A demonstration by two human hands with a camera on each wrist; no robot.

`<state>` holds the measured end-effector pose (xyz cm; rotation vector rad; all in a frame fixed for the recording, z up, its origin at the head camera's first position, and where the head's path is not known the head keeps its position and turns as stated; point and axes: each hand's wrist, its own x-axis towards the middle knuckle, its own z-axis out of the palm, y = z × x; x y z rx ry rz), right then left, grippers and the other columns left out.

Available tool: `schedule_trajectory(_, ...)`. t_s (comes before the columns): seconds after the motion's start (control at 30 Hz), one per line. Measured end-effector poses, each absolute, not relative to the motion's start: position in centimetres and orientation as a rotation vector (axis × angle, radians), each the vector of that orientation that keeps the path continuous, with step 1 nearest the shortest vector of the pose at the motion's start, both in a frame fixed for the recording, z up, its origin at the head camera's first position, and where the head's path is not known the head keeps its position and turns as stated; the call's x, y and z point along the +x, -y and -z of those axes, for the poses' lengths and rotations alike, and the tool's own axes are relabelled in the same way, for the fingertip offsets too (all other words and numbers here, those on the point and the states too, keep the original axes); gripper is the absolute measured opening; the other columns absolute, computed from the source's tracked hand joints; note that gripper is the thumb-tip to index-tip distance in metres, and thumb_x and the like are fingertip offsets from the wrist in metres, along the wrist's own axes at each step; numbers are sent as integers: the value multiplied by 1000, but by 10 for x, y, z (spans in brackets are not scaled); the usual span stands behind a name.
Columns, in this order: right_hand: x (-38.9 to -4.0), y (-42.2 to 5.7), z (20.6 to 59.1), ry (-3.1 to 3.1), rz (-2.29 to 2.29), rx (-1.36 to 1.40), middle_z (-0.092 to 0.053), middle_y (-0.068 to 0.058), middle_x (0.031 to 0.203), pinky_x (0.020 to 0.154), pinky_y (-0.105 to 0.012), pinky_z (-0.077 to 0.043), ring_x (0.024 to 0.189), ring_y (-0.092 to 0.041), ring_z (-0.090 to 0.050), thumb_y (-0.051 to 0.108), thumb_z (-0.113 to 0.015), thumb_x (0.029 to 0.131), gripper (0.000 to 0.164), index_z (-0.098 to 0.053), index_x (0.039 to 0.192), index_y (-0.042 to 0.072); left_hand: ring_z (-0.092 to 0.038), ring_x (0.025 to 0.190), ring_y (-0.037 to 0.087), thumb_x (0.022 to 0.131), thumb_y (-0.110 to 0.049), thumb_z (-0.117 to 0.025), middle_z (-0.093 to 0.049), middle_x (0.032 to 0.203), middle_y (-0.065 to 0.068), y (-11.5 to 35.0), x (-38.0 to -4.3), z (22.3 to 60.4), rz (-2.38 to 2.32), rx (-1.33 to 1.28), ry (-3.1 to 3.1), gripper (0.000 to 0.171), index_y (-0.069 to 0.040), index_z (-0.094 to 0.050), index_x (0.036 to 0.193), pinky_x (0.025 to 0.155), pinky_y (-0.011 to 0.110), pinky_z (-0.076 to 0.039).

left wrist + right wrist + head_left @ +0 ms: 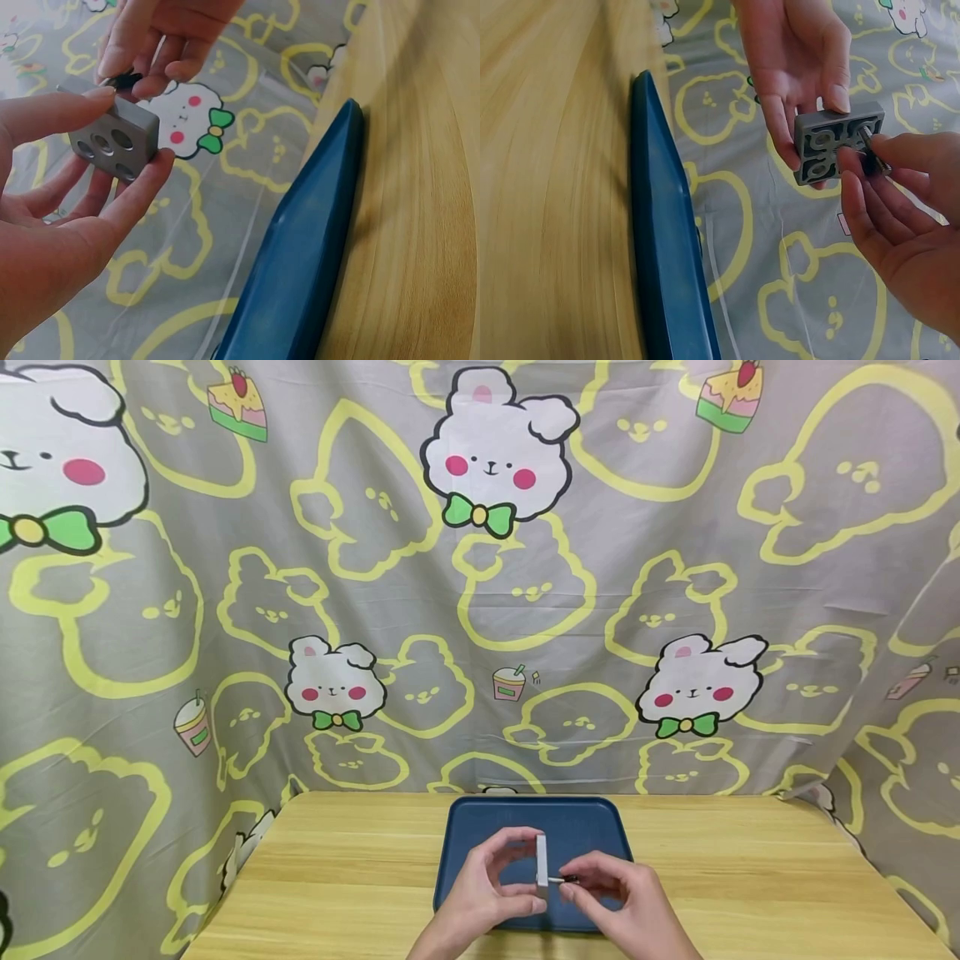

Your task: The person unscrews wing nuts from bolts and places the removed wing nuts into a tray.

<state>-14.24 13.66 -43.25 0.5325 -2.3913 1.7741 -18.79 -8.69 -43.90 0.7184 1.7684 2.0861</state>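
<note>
A grey square block [542, 860] is held upright by its edges in my left hand [483, 887], thumb on one edge and fingers on the opposite one. Several round holes show on one face of the block [145, 150] in the left wrist view; its ribbed, hollowed back [810, 150] appears in the right wrist view. My right hand [630, 895] pinches a thin silver screw [865, 136] with a dark part [572, 878] between thumb and fingertips. The screw's tip is right at a corner hole on the block's ribbed side.
Beneath both hands a dark blue tray [525, 802] with a raised rim lies on the wood-grain table [345, 877]. A grey curtain [405, 610] with cartoon bears hangs behind the table and along both sides.
</note>
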Motion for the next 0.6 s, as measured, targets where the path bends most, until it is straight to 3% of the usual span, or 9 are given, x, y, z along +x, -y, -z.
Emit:
schedule_trajectory(0.1, -142, -135, 435, 2336, -1630, 605, -74, 6, 92, 72, -27, -62, 77, -11, -72, 14, -77, 93, 10, -76, 103, 13, -54, 130, 28, 85, 3, -78, -56, 140, 12, 87, -188, 439, -2087, 714, -1764, 60, -3, -56, 140, 93, 39, -59)
schedule_trajectory(0.2, -144, -134, 438, 2244, -1504, 709, -73, 10, 93, 67, -29, -62, 75, -9, -70, 7, -79, 90, 16, -76, 102, 17, -53, 132, 31, 85, 3, -79, -55, 140, 12, 87, -188, 439, -2092, 710, -1749, 60, -2, -56, 140, 94, 40, -58)
schedule_trajectory(0.43, -148, -134, 442, 2075, -1279, 903, -73, 2, 98, 66, -22, -60, 79, -8, -68, -4, -82, 83, 33, -73, 108, 16, -53, 131, 34, 84, 3, -80, -56, 138, 13, 88, -189, 439, -2107, 689, -1715, 62, 1, -54, 140, 95, 43, -58)
schedule_trajectory(0.6, -149, -134, 444, 2037, -1180, 934, -72, 3, 102, 69, -17, -57, 81, -6, -67, 8, -79, 91, 21, -73, 109, 17, -52, 132, 37, 83, 4, -80, -57, 138, 13, 88, -189, 438, -2109, 676, -1712, 61, -1, -56, 140, 95, 42, -58)
